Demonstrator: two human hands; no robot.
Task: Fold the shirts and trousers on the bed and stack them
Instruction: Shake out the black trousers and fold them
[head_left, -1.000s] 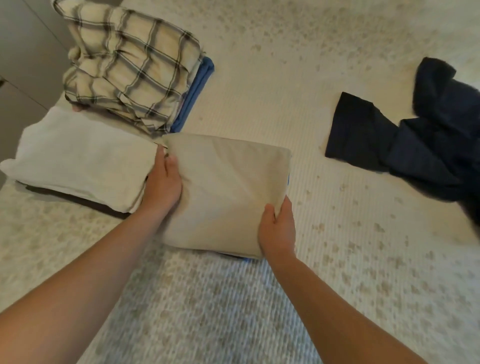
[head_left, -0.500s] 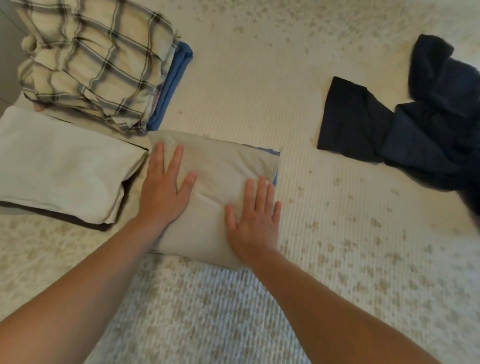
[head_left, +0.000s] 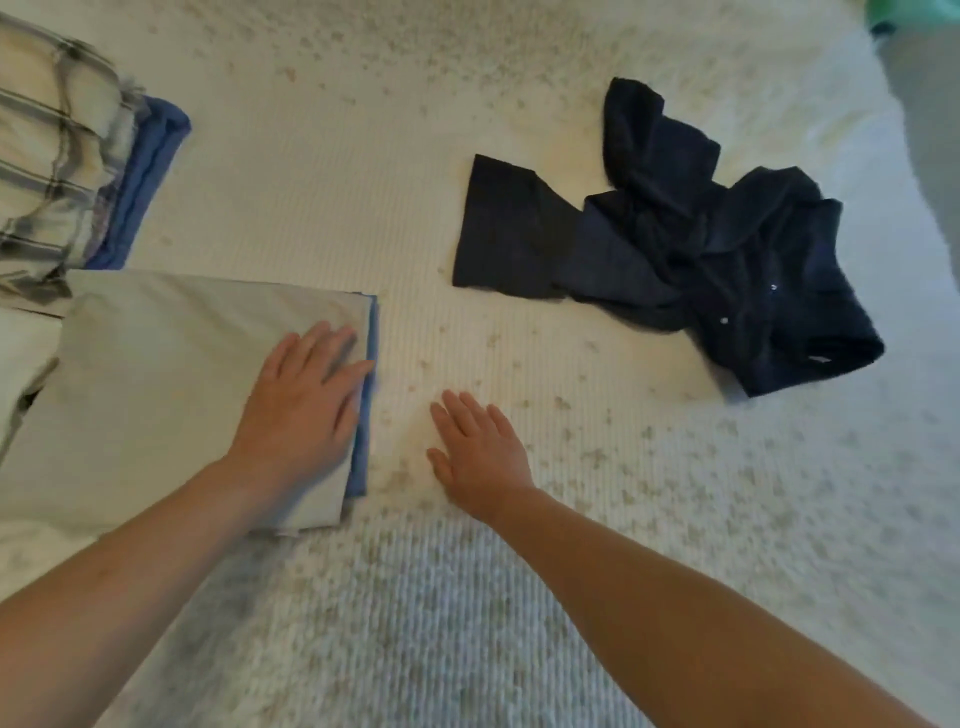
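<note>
The folded beige garment is pressed flat by the left hand near the bed's left edge — fingers straight. The right hand is spread open, nothing held — the dark shirt lies unfolded toward the right edge.

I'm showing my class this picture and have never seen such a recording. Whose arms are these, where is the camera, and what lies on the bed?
No machine here: a person folding laundry wears a camera on the head, looking down at their own arms. The left hand lies flat on a folded beige garment, stacked on a folded blue one. The right hand is open over the white bedspread, holding nothing. A crumpled dark shirt waits unfolded at right. At far left sits a plaid garment on another blue piece.
</note>
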